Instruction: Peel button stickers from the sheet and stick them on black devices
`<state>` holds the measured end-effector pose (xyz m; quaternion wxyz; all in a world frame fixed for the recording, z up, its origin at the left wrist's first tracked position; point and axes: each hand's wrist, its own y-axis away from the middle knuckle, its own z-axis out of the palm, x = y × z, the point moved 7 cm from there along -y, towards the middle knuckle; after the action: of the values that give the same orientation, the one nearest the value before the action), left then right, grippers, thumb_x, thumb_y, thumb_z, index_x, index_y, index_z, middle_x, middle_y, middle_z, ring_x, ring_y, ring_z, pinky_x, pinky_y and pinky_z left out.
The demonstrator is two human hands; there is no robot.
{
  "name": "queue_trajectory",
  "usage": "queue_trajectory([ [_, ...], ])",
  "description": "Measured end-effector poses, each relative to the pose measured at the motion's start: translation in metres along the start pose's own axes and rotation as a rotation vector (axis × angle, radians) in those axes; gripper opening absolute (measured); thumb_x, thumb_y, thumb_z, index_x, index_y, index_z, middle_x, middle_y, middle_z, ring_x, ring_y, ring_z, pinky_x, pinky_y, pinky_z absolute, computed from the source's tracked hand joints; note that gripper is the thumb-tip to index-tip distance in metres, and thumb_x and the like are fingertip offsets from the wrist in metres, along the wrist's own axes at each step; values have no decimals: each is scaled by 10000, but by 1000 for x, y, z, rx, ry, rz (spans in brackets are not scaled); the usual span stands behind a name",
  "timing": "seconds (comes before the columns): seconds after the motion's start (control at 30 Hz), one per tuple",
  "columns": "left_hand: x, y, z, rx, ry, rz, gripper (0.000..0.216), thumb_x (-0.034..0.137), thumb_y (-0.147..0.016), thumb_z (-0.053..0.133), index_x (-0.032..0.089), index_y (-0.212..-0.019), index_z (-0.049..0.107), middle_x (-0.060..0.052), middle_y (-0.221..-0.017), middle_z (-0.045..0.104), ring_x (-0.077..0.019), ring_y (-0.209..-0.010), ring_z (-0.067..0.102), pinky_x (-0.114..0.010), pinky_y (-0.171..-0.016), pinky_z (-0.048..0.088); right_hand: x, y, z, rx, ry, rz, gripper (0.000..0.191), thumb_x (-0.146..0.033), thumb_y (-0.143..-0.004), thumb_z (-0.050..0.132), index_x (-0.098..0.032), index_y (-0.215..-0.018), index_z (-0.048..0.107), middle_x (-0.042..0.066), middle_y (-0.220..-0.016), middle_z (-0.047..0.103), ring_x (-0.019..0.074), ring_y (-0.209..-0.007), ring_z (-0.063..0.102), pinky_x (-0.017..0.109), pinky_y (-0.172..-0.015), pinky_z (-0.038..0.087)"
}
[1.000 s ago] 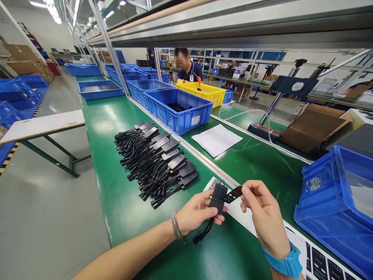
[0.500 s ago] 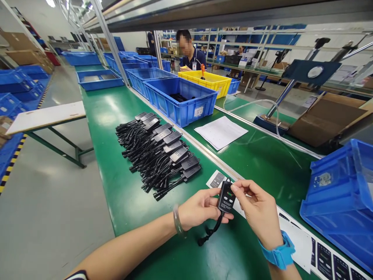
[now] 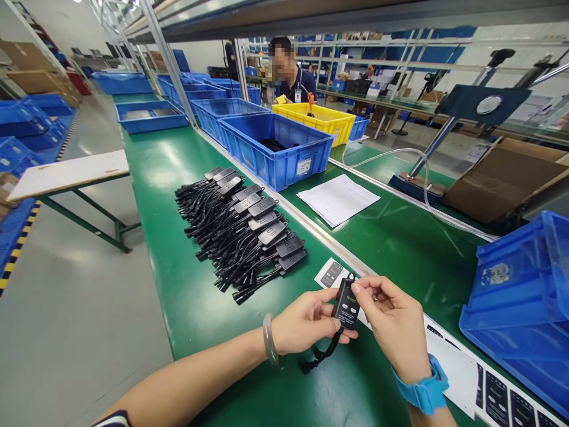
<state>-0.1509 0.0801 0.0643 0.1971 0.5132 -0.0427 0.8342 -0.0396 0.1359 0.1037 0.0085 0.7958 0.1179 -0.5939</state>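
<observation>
A small black controller box (image 3: 346, 305) with a short cable is held over the green bench, its face carrying a printed label with two pale ovals. My left hand (image 3: 306, 323) grips it from the left, thumb on its lower front and fingers behind. At the upper right edge of the label, the thumb and forefinger of my right hand (image 3: 391, 320) are pinched against the box. From the bottom of the box the cable (image 3: 320, 356) hangs down to a dark connector. To the left lies a pile of similar black controllers (image 3: 244, 231), cables pointing toward the near left.
Sheets of printed black labels (image 3: 495, 391) lie under and right of my right hand; another label piece (image 3: 329, 274) sits behind the box. Blue bins (image 3: 284, 163) and a yellow bin (image 3: 342, 126) stand beyond. A blue bin (image 3: 520, 308) leans at right. A co-worker (image 3: 293, 77) sits opposite.
The view has shifted slightly. My left thumb now lies farther onto the lower front of the controller; my right fingers stay at its upper edge.
</observation>
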Motion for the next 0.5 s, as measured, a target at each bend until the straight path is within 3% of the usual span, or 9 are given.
queue_trajectory([
  [0.5,3,1,2,18,-116,60,457,213,-832,603,175,-1277,502,-99,-964,660,-218,-903,686,-302,-791,530,2,1,-1,36,-37,10,218,-382,-741,694,-167,-758,666,18,-661,582,135,-586,526,237,-507,458],
])
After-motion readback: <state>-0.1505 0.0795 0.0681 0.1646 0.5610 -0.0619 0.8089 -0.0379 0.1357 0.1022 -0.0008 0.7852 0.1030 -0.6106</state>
